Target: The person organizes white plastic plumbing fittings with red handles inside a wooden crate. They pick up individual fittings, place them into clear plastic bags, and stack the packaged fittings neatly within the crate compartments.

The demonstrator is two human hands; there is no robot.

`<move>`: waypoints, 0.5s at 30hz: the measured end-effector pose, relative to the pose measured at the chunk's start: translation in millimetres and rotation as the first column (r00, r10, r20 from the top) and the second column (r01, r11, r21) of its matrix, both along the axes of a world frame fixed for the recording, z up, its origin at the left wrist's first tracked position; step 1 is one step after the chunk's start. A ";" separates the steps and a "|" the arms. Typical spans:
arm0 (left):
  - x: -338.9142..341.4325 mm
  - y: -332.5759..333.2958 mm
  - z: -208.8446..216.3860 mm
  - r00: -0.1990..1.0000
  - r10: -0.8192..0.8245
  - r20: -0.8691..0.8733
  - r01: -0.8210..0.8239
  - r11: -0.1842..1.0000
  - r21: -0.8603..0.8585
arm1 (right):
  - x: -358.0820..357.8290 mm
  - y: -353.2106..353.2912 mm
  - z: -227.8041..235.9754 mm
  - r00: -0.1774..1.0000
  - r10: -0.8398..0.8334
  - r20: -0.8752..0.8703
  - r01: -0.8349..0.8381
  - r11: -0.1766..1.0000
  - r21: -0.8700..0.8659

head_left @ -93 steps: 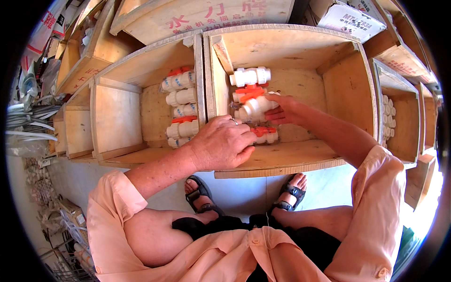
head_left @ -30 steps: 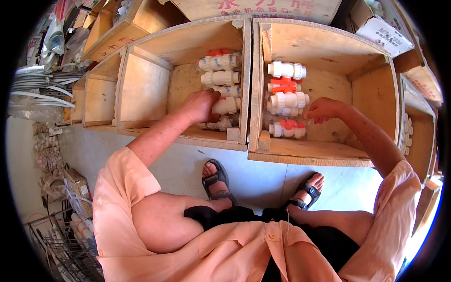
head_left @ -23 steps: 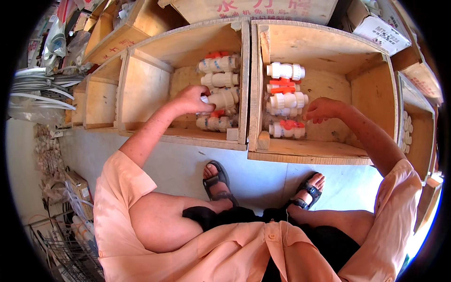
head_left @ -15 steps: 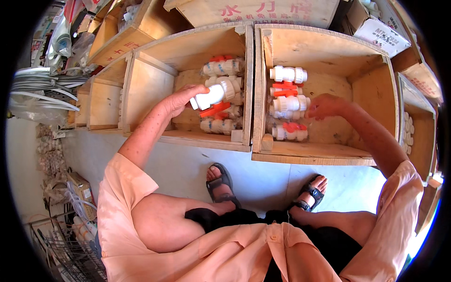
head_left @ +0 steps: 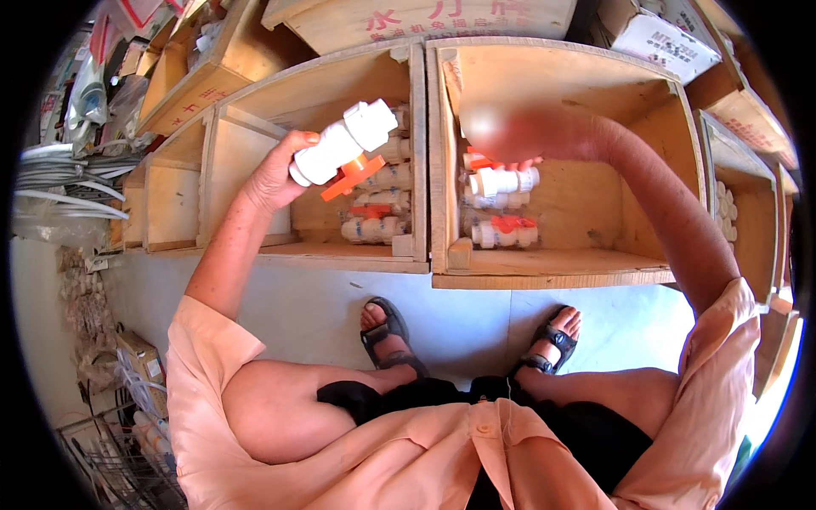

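In my left hand (head_left: pixel 276 170), the fingers are wrapped round a white plastic ball valve (head_left: pixel 340 143) with an orange handle. It is tilted above the left crate (head_left: pixel 229 170), where several similar valves (head_left: pixel 374 228) lie along the right wall. Motion smears my right hand (head_left: pixel 535 136) over the right crate (head_left: pixel 442 263). Its fingers are closed over another white ball valve (head_left: pixel 482 127), whose blurred end shows beyond the hand. Below it in the crate, several white valves with red-orange handles (head_left: pixel 506 231) lie along the left wall, some in clear plastic wrap.
More wooden crates (head_left: pixel 174 195) adjoin on the left, and another crate (head_left: pixel 739 204) with white fittings stands on the right. A white carton (head_left: pixel 663 42) sits at the back right. Coiled grey and white pipes (head_left: pixel 72 183) lie at far left. My sandalled feet are on the pale floor (head_left: pixel 467 331).
My left hand has raised and tilted its valve, bringing the orange handle into plain view. My right hand has moved up to the far valve in the right crate and closed over it.
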State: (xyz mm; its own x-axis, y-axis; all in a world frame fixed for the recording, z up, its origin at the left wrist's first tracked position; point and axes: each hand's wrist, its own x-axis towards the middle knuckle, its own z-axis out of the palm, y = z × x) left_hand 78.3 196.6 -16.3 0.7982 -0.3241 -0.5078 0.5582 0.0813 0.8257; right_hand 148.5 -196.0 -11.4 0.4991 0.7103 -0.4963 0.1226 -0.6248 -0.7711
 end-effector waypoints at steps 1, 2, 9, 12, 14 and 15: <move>2.8 -14.2 8.8 0.999 -0.029 0.035 0.029 1.000 -0.005 | 2.2 -1.0 6.8 0.987 0.058 0.150 -0.067 0.996 0.053; 4.9 -29.3 18.1 0.996 -0.058 0.069 0.059 0.998 -0.008 | -0.8 -4.5 17.2 0.985 -0.004 0.171 -0.024 0.987 0.157; -1.4 -129.0 73.5 0.833 -0.425 0.355 0.283 0.877 0.387 | 6.4 10.0 18.3 0.991 -0.006 0.136 -0.034 0.956 0.293; -7.4 -151.1 73.3 0.749 -0.521 0.410 0.268 0.804 0.531 | -16.8 7.3 45.1 0.985 0.074 0.155 -0.098 0.983 0.156; -13.4 -166.3 76.7 0.754 -0.552 0.355 0.304 0.773 0.557 | -21.5 0.1 45.2 0.962 0.182 0.203 -0.195 0.980 0.047; -13.5 -171.1 69.7 0.742 -0.560 0.369 0.290 0.765 0.576 | -21.8 -4.9 41.8 0.959 0.197 0.204 -0.208 0.977 0.036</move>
